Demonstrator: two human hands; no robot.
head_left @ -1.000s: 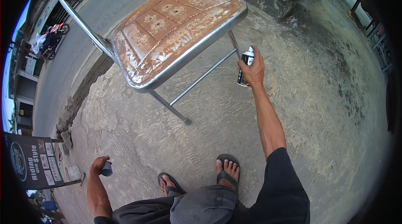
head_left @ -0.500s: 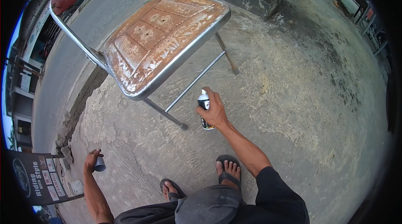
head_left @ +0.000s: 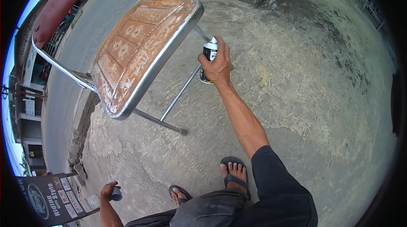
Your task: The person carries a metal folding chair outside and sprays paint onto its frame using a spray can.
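Hanging low at the near left, the person's left hand (head_left: 108, 191) is set away from the body, forearm rising from the near edge. Its fingers are bent around one small, grey, cylindrical cap (head_left: 116, 194); exactly which fingertips touch it cannot be told.

Beyond it, from far left toward the middle, stands one metal chair. Its curved backrest (head_left: 63, 8) is smooth and dark red, on a shiny tubular frame. The seat (head_left: 135, 49) is roughly square with rounded corners, pressed into panels, rusty brown with pale patches and a silvery rim. Beneath it, one straight crossbar (head_left: 180, 93) meets a leg ending in a dark cap-like foot (head_left: 183, 132).

Near the middle are two black thong sandals (head_left: 231, 179), one on each foot.

Just right of the seat, apart from it, is one black-and-white spray can (head_left: 207, 72), nearly upright. The right hand (head_left: 218, 63), arm stretched forward, wraps it, forefinger over the white top and thumb at the left.

Farther right spreads rough, stained concrete (head_left: 305, 74).
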